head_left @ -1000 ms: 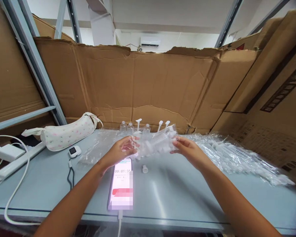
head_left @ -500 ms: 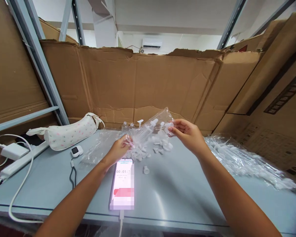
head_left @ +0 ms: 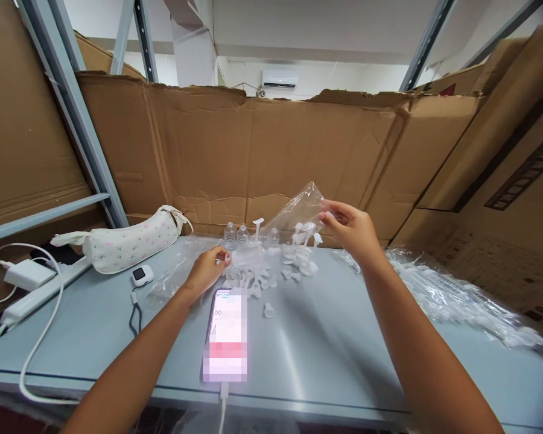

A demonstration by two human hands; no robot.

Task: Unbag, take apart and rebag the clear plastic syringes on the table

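Note:
My right hand (head_left: pixel 350 229) pinches the edge of a clear plastic bag (head_left: pixel 301 208) between thumb and fingers. The bag slants down to the left, above the small white parts. My left hand (head_left: pixel 208 268) is curled with thumb and fingertips together at the left side of the pile; what is in them, if anything, cannot be made out. Beside its fingertips lie loose white plastic caps (head_left: pixel 253 282). A second cluster of white pieces (head_left: pixel 301 259) is under the bag. Small clear bottles (head_left: pixel 242 235) stand behind, near an upright white pump-like piece (head_left: pixel 258 228).
A lit phone (head_left: pixel 226 337) with a charging cable lies in front of the pile, a single cap (head_left: pixel 268 310) to its right. Wrapped clear plastic packs (head_left: pixel 461 295) lie at right. At left are a patterned pouch (head_left: pixel 133 244), a small white device (head_left: pixel 142 275) and a power strip (head_left: pixel 45 292). Cardboard (head_left: pixel 271 150) walls the back.
My right hand has lifted slightly up and right with the bag, which now looks emptier. The bottle-like piece in it has dropped toward the pile. My left hand has shifted left.

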